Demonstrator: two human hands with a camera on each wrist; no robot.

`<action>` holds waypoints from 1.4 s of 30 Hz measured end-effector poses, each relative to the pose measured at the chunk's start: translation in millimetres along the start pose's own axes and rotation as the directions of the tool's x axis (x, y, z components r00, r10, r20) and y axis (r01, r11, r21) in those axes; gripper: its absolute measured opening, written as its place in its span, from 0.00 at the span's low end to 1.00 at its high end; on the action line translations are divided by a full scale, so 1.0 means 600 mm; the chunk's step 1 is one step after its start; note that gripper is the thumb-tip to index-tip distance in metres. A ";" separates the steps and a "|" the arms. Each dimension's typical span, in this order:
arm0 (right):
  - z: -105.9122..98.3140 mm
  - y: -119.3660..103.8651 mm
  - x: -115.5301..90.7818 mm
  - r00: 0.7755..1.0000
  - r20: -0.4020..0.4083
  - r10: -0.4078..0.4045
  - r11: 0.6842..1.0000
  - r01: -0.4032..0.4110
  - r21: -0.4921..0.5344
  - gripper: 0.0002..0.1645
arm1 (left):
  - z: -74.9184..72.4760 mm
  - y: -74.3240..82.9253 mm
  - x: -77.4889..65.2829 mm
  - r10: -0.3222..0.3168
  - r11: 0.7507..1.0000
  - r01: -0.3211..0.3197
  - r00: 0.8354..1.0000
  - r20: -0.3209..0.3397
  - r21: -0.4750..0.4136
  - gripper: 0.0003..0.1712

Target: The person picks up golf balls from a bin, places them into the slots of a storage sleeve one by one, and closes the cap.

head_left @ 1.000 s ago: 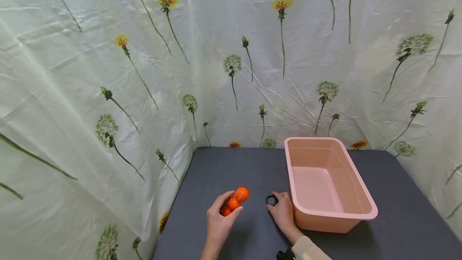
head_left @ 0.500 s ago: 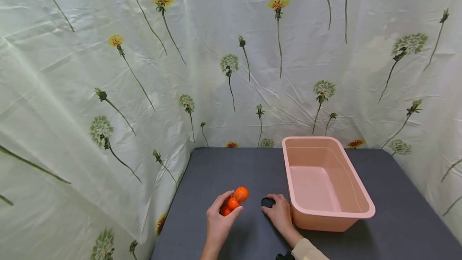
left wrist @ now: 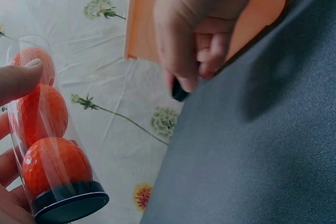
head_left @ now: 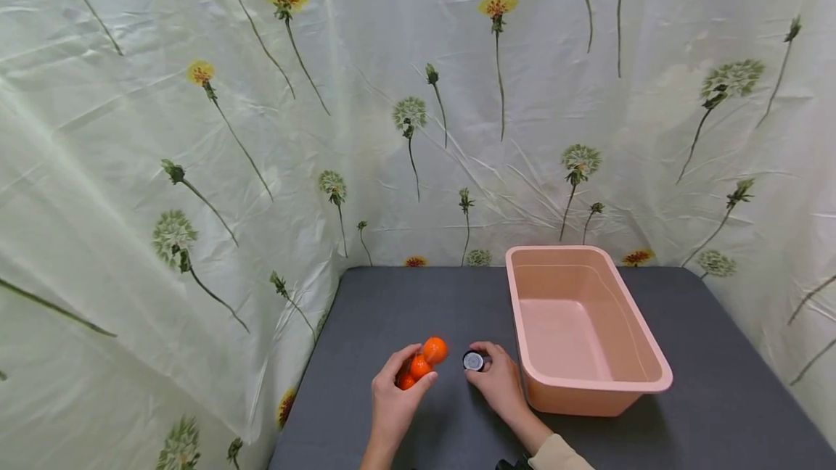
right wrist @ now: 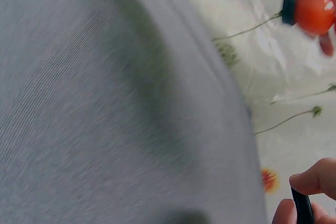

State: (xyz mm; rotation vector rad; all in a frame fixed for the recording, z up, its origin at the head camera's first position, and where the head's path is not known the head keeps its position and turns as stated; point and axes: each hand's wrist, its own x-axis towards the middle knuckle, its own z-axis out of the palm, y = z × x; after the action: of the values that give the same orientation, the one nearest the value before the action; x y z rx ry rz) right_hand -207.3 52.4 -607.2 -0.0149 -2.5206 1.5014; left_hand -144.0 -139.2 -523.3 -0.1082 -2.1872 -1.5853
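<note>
My left hand (head_left: 395,401) grips a clear plastic tube (left wrist: 79,158) with orange golf balls (left wrist: 58,166) stacked inside. In the left wrist view a black cap (left wrist: 71,203) closes the tube's lower end, while the upper end shows a bare clear rim. The tube is held tilted above the table. Right of it in the head view, my right hand (head_left: 501,383) pinches a small round black cap (head_left: 473,361) between thumb and fingers, its pale face turned toward the head camera. This cap is apart from the tube and appears edge-on in the right wrist view.
A pink plastic basin (head_left: 591,385) stands on the dark grey table (head_left: 418,296), close to the right of my right hand. Nothing shows inside it. A white curtain (head_left: 366,129) with printed flowers hangs behind the table and along its left side.
My right hand has moved left, away from the basin and closer to the tube, turning the cap so its pale face shows. The left hand keeps its hold, nearly still.
</note>
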 end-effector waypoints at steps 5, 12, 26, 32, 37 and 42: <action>-0.015 -0.037 -0.007 0.999 0.035 -0.003 0.996 0.000 0.088 0.26 | 0.000 0.001 -0.001 0.001 1.000 -0.001 1.000 0.003 -0.001 0.28; -0.033 -0.076 -0.015 0.997 0.078 -0.004 0.984 -0.010 0.181 0.28 | 0.002 0.003 -0.003 0.018 1.000 -0.018 1.000 0.008 -0.008 0.28; -0.080 -0.138 -0.028 0.993 0.107 -0.042 0.959 0.010 0.284 0.30 | 0.004 0.014 -0.007 0.015 0.999 -0.015 0.999 0.032 -0.031 0.27; -0.094 -0.150 -0.034 0.992 0.116 -0.055 0.946 0.015 0.324 0.30 | 0.005 0.015 -0.008 0.006 0.999 -0.005 1.000 0.030 -0.032 0.27; -0.108 -0.153 -0.032 0.991 0.110 -0.081 0.940 0.039 0.339 0.28 | 0.009 0.017 -0.009 -0.003 1.000 0.004 0.999 0.035 -0.025 0.28; -0.121 -0.151 -0.026 0.984 0.136 -0.111 0.932 0.056 0.358 0.26 | 0.013 0.019 -0.010 0.017 0.999 -0.014 0.998 0.063 -0.040 0.28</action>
State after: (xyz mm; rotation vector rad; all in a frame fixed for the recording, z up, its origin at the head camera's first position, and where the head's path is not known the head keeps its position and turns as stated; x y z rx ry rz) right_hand -170.1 70.1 -497.8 0.2711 -2.2853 1.9639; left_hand -137.1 -127.2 -517.5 -0.1893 -2.1974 -1.6377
